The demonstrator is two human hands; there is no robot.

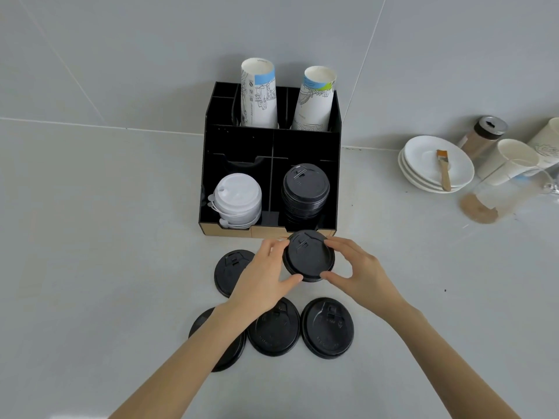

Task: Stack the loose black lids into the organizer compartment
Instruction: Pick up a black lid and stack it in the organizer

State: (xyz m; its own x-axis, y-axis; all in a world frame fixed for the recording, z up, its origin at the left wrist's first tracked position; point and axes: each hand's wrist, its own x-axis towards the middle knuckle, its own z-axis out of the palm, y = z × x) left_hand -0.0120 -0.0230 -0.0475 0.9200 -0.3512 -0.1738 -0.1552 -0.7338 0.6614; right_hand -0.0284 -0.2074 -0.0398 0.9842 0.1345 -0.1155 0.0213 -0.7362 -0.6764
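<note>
A black lid (pixel 307 255) is held just in front of the black organizer (pixel 239 140), with my left hand (pixel 266 276) on its left edge and my right hand (pixel 357 270) on its right edge. A stack of black lids (pixel 305 189) fills the organizer's front right compartment. Several loose black lids lie flat on the counter: one (pixel 227 267) partly under my left hand, one (pixel 275 328) and one (pixel 328 328) nearer me, and one (pixel 223 349) mostly hidden by my left forearm.
White lids (pixel 237 198) fill the front left compartment. Two paper cup stacks (pixel 258 92) (pixel 316 98) stand in the back. At the right are stacked white saucers (pixel 423 164) with a brush (pixel 443 169), a shaker jar (pixel 484 136), paper cups (pixel 511 161) and spilled brown powder (pixel 478 210).
</note>
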